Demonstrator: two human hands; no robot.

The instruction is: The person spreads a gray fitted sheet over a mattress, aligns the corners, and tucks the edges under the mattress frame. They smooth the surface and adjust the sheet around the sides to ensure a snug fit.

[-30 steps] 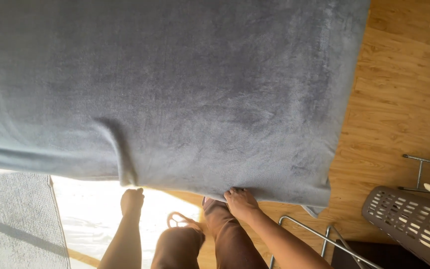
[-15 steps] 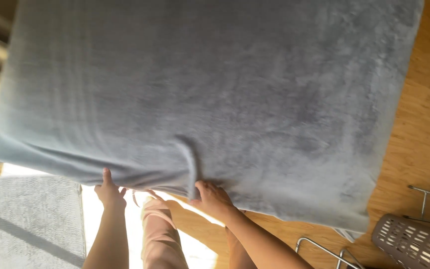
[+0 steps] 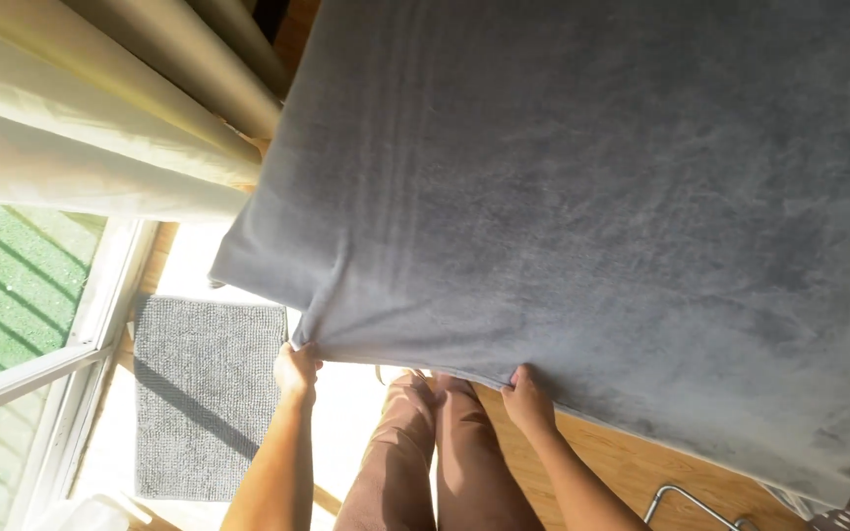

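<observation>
Sunlit wood floor (image 3: 632, 472), one grey mat (image 3: 204, 393), pale curtains (image 3: 91, 118). One grey blanket (image 3: 592, 197); left hand (image 3: 295, 372) and right hand (image 3: 527, 398) each gripped its near edge, apart.

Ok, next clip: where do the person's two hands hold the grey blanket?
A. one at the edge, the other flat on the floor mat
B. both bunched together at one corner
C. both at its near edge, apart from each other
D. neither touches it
C: the left hand and the right hand each have a grip on the near edge of the grey blanket, with the person's legs showing between them.
</observation>
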